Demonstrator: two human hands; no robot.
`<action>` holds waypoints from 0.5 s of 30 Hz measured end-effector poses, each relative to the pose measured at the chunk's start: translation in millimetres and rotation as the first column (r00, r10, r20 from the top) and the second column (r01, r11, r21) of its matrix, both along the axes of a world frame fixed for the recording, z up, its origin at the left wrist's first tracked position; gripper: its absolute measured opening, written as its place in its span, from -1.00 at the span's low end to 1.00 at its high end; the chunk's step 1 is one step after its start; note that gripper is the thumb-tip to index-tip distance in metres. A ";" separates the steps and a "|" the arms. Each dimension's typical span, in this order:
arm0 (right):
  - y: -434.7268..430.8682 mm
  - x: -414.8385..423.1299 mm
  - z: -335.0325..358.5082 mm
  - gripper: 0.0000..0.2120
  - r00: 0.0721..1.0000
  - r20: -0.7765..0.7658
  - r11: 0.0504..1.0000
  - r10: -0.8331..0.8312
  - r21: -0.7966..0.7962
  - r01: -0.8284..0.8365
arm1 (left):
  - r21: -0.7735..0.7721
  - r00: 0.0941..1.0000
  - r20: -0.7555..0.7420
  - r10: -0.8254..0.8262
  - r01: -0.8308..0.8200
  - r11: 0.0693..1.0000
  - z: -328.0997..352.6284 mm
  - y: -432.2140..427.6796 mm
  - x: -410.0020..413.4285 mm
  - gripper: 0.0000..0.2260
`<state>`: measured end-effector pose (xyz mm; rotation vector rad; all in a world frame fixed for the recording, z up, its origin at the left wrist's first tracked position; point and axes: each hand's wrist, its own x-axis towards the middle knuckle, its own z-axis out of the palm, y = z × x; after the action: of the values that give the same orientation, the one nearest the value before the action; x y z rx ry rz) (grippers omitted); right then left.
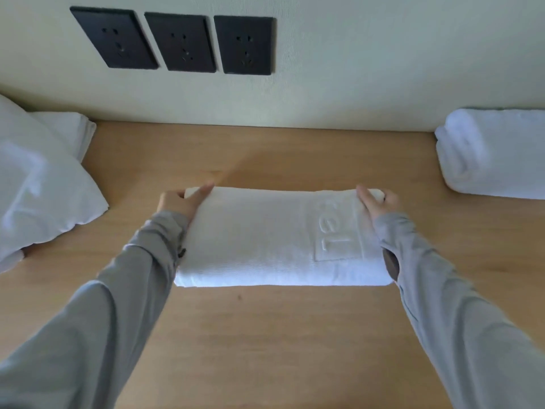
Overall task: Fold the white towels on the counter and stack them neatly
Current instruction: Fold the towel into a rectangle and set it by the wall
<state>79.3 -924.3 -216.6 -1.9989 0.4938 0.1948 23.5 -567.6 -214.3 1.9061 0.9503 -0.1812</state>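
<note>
White terry fills the middle of the wooden surface [265, 335]: your towel [265, 237] lies there folded into a long band, its embossed logo panel toward the right end. Your left hand [180, 200] grips the far left corner, thumb laid on top and fingers curled round the edge. Your right hand [376, 200] does the same at the far right corner, pinching the fold between thumb and fingers. Both grey sleeves run along the towel's short ends.

As I judge it, this towel is partly folded; the band looks too long to match the stack and likely wants another fold across its length. At the right edge, against the wall, sits a stack [495, 152] of folded towels, so some of the work is done. On the left, loose white cloth [41, 184] lies heaped with another piece behind it; whether all of it is towels I cannot tell. If so, more folding remains, then placing this one on the stack.
</note>
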 end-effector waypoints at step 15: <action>21.0 -4.3 -7.2 -0.47 0.993 0.044 0.579 0.108 -0.815 -0.027 | 0.671 0.966 0.026 -0.258 0.175 0.721 18.1 -38.9 -11.0 -0.39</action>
<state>75.1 -903.4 -223.8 -2.9380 0.4932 -0.1171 12.5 -606.6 -196.2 2.6651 0.7547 0.1669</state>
